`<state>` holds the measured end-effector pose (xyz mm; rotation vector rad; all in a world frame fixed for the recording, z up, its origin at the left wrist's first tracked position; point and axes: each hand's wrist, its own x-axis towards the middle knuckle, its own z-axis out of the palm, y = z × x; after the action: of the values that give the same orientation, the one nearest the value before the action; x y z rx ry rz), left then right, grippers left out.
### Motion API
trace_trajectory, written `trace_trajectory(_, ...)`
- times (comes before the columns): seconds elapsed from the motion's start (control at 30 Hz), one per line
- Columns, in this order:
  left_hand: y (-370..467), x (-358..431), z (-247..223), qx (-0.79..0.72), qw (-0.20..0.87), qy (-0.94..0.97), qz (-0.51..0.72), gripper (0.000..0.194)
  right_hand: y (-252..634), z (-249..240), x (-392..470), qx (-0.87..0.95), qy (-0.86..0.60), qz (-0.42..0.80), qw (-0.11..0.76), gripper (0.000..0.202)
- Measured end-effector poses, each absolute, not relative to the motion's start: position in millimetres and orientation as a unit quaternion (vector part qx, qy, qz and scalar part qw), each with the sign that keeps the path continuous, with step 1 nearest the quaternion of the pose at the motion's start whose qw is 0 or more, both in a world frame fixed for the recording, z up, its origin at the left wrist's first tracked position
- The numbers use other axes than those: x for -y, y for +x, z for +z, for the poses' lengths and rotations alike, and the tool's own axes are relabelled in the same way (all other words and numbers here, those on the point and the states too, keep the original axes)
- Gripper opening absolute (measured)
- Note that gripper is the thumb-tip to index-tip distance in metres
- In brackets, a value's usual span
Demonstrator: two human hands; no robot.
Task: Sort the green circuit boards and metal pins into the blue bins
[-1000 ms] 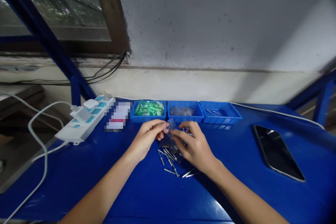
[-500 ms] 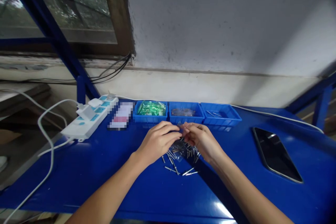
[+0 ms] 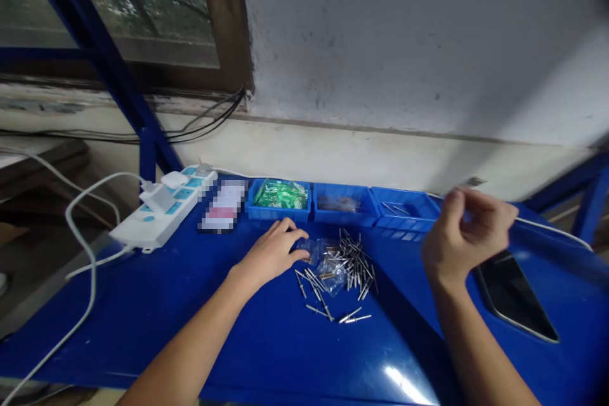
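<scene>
My left hand rests low over the table, thumb and fingers closed around the edge of a small clear plastic bag. Beside it lies another clear bag with small brass-coloured pieces showing through. A pile of silver blind rivets touches the bags, and several loose rivets lie in front. My right hand is raised at the right above the phone, its fingers curled in. A small pale scrap shows just above those fingers, blurred; I cannot tell whether they hold it.
Along the back stand three blue bins: one with green packets, one with brownish bagged pieces, one with a few rivets. A phone lies right; a power strip with white cables lies left.
My hands have parted. The right hand has swung up and right, away from the bag, while the left has stayed by the pile. The rivets and bags show more fully.
</scene>
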<state>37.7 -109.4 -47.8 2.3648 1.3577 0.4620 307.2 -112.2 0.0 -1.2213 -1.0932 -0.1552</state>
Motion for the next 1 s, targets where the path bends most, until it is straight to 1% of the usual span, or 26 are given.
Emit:
trace_trajectory(0.1, 35.5, 104.0, -48.1, -0.492, 0.206, 0.827, 0.175, 0.015, 299.9, -14.4, 106.4, 0.611, -0.565, -0.146, 0.535, 0.019)
trace_trajectory(0.13, 36.2, 102.8, -46.9, -0.496, 0.212, 0.822, 0.184, 0.010, 293.9, -19.4, 106.2, 0.654, -0.565, -0.135, 0.484, 0.021)
trace_trajectory(0.17, 37.6, 102.1, -45.1, -0.499, 0.217, 0.815, 0.198, 0.007, 287.0, -23.5, 107.3, 0.682, -0.564, -0.117, 0.451, 0.025)
trace_trajectory(0.2, 39.5, 102.1, -42.7, -0.499, 0.221, 0.809, 0.219, 0.006, 279.5, -26.3, 109.8, 0.695, -0.564, -0.091, 0.436, 0.027)
trace_trajectory(0.27, 44.7, 104.6, -36.7, -0.480, 0.221, 0.800, 0.285, 0.010, 264.9, -27.5, 118.2, 0.705, -0.565, 0.012, 0.428, 0.028)
trace_trajectory(0.4, 58.7, 118.6, -25.2, -0.391, 0.185, 0.795, 0.426, 0.016, 244.2, -20.1, 137.1, 0.645, -0.536, 0.372, 0.398, 0.042)
trace_trajectory(0.47, 64.8, 125.9, -22.8, -0.367, 0.167, 0.796, 0.452, 0.017, 239.4, -17.5, 142.1, 0.581, -0.498, 0.504, 0.401, 0.039)
trace_trajectory(0.53, 68.8, 130.5, -23.5, -0.353, 0.163, 0.805, 0.448, 0.019, 237.5, -17.7, 143.1, 0.519, -0.476, 0.568, 0.425, 0.031)
trace_trajectory(0.63, 72.4, 131.4, -28.9, -0.347, 0.175, 0.827, 0.406, 0.020, 238.1, -21.5, 138.8, 0.437, -0.477, 0.590, 0.482, 0.025)
trace_trajectory(0.73, 75.6, 127.2, -37.3, -0.396, 0.174, 0.821, 0.374, 0.017, 245.7, -22.4, 130.9, 0.388, -0.488, 0.559, 0.547, 0.024)
trace_trajectory(0.8, 77.7, 123.4, -42.9, -0.466, 0.153, 0.794, 0.359, 0.014, 257.4, -18.1, 126.2, 0.382, -0.490, 0.465, 0.631, 0.025)
trace_trajectory(0.83, 78.5, 121.6, -45.4, -0.501, 0.139, 0.781, 0.346, 0.014, 265.1, -14.7, 124.4, 0.386, -0.492, 0.378, 0.683, 0.024)
trace_trajectory(0.87, 79.1, 120.0, -47.6, -0.530, 0.125, 0.772, 0.327, 0.017, 273.7, -10.9, 122.6, 0.392, -0.496, 0.266, 0.727, 0.022)
trace_trajectory(0.9, 79.6, 118.7, -49.4, -0.549, 0.113, 0.770, 0.305, 0.023, 282.4, -7.3, 120.9, 0.401, -0.504, 0.143, 0.751, 0.020)
trace_trajectory(0.93, 80.0, 117.8, -50.9, -0.557, 0.103, 0.774, 0.282, 0.031, 290.6, -4.6, 118.8, 0.416, -0.517, 0.027, 0.747, 0.018)
trace_trajectory(0.97, 80.2, 117.3, -52.1, -0.559, 0.095, 0.782, 0.260, 0.039, 297.8, -3.3, 116.4, 0.443, -0.536, -0.069, 0.715, 0.015)
trace_trajectory(1.0, 80.4, 117.1, -53.1, -0.556, 0.088, 0.791, 0.240, 0.044, 303.2, -3.6, 113.7, 0.482, -0.558, -0.133, 0.662, 0.014)
